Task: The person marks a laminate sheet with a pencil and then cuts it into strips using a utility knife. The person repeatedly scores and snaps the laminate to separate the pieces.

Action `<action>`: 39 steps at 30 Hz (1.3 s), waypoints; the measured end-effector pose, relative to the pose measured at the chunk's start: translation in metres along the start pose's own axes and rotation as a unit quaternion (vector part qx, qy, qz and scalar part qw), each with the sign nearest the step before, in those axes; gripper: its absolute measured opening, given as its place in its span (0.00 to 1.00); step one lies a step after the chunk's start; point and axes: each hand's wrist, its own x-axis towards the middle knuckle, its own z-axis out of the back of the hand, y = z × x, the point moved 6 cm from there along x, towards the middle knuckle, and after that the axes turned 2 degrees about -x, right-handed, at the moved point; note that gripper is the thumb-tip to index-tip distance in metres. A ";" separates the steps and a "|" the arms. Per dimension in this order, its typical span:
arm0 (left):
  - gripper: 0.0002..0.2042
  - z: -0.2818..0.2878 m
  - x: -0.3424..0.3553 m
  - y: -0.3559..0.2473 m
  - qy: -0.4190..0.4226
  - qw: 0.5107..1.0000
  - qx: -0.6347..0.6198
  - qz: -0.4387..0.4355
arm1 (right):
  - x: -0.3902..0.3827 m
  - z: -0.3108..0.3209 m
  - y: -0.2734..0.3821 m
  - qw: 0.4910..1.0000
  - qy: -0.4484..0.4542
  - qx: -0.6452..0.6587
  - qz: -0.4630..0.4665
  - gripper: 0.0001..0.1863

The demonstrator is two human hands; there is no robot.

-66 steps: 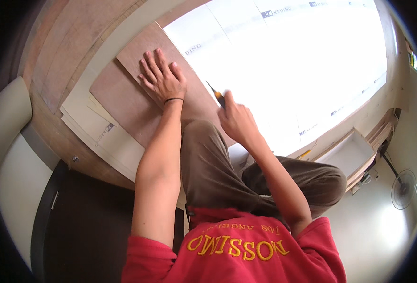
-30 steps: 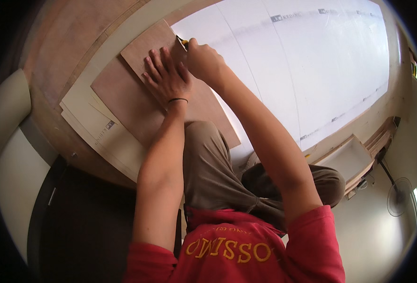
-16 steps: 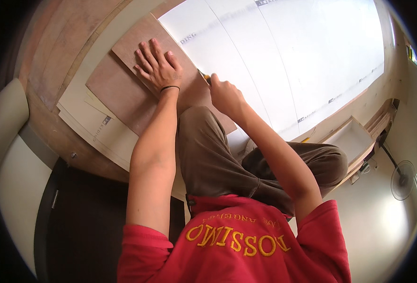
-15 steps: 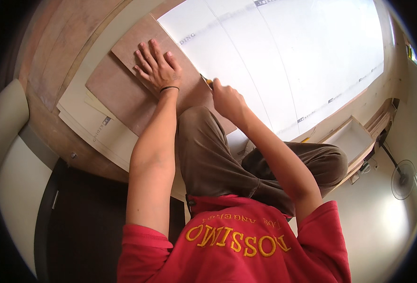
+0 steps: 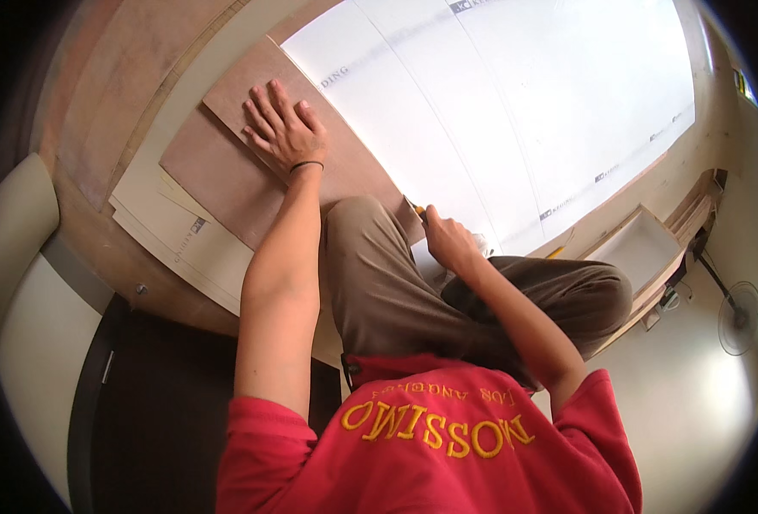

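My left hand [image 5: 286, 128] lies flat with fingers spread on a brown board [image 5: 353, 158], pressing near its far left part. In my right hand [image 5: 454, 242] is a utility knife [image 5: 418, 209] with a yellow-and-dark body. Its tip meets the board's right edge, close to my knee, where the board borders a large white printed sheet [image 5: 499, 120]. A second brown board [image 5: 195, 158] shows from under the first, on the left. Whether the blade has gone through the sheet, I cannot tell.
Pale printed sheets [image 5: 152, 227] lie beneath the boards at left. My bent knees [image 5: 366, 236] rise close to the work. A shallow wooden tray [image 5: 634, 247] sits at right, with a fan [image 5: 742, 319] beyond it. A small yellow thing [image 5: 556, 253] shows behind my right knee.
My right hand has drawn the utility knife toward me and to the right along the board's edge. My left hand stays pressed on the board.
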 end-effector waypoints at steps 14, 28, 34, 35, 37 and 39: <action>0.29 0.007 0.002 -0.001 0.011 0.998 0.062 0.000 | 0.139 0.147 0.177 0.967 -0.192 0.082 0.147 0.13; 0.31 0.012 0.002 -0.003 0.035 0.996 0.080 0.002 | 0.181 0.151 0.216 0.971 -0.184 0.038 0.149 0.13; 0.30 0.010 0.000 -0.003 0.020 0.998 0.061 -0.001 | 0.164 0.142 0.202 0.979 -0.157 0.036 0.121 0.13; 0.30 0.009 0.002 -0.001 0.019 0.998 0.059 0.000 | 0.158 0.136 0.193 0.982 -0.146 0.029 0.117 0.12; 0.30 0.006 0.002 0.001 0.012 0.999 0.052 0.001 | 0.144 0.124 0.178 0.984 -0.137 0.015 0.116 0.12; 0.30 0.005 0.001 0.001 0.000 0.999 0.043 0.001 | 0.130 0.109 0.159 0.986 -0.125 0.007 0.107 0.12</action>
